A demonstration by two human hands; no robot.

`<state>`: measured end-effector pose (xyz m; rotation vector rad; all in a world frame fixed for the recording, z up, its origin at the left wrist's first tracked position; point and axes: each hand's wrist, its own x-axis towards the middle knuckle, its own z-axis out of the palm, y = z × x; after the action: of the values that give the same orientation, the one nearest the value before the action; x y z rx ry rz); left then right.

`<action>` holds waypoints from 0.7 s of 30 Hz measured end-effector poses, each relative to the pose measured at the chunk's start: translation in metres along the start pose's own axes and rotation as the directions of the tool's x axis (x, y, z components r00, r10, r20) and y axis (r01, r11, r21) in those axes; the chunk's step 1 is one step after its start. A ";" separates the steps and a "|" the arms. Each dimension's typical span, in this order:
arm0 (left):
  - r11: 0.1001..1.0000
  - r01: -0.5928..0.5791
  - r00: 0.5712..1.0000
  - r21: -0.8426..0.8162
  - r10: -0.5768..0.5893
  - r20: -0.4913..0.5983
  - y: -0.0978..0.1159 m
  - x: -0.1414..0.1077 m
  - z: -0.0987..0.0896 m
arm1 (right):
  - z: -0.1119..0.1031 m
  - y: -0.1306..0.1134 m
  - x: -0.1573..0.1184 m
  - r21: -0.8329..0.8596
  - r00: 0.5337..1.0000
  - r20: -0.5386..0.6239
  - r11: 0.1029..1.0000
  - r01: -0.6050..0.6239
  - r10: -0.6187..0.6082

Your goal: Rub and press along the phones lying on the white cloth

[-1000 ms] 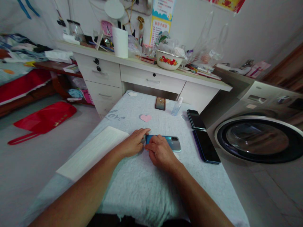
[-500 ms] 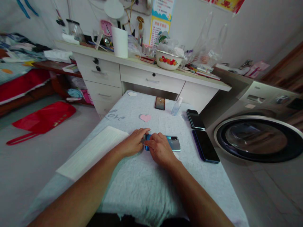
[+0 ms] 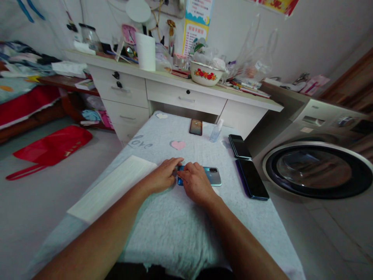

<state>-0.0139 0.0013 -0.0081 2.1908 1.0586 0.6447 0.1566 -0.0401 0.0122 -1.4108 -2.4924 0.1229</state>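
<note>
A blue-to-silver smartphone lies back up on the cloth-covered table, its camera block toward the right. My left hand is at its left end, with the thumb and forefinger closed about that edge. Over the phone's left half rests my right hand, fingers bent and pressed together against the back. Whatever those fingers may hold is hidden beneath them. Left of my left forearm is a folded white paper towel. A small clear spray bottle stands beyond the phone.
Two dark phones, one nearer and one farther, lie along the table's right edge. Another phone is at the far end. Behind stands a white desk with a flowered bowl; a washing machine is at right.
The view has shifted very slightly. Both hands keep nearly the same place on the phone, and nothing else has visibly moved.
</note>
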 end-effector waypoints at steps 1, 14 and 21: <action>1.000 0.001 1.000 -0.002 -0.001 0.001 0.000 0.000 0.000 | -0.001 0.000 -0.001 0.003 1.000 0.005 1.000 0.007 -0.007; 0.999 0.040 0.999 -0.020 -0.040 0.023 0.003 -0.002 -0.002 | -0.009 -0.005 -0.011 0.075 0.992 0.035 0.991 0.115 -0.118; 0.999 0.049 0.999 -0.007 -0.049 0.018 0.007 -0.001 -0.005 | -0.008 -0.004 -0.015 0.087 0.989 0.030 0.986 0.143 -0.146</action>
<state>-0.0136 -0.0015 0.0000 2.1537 1.0949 0.6053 0.1631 -0.0551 0.0182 -1.2002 -2.5762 0.2236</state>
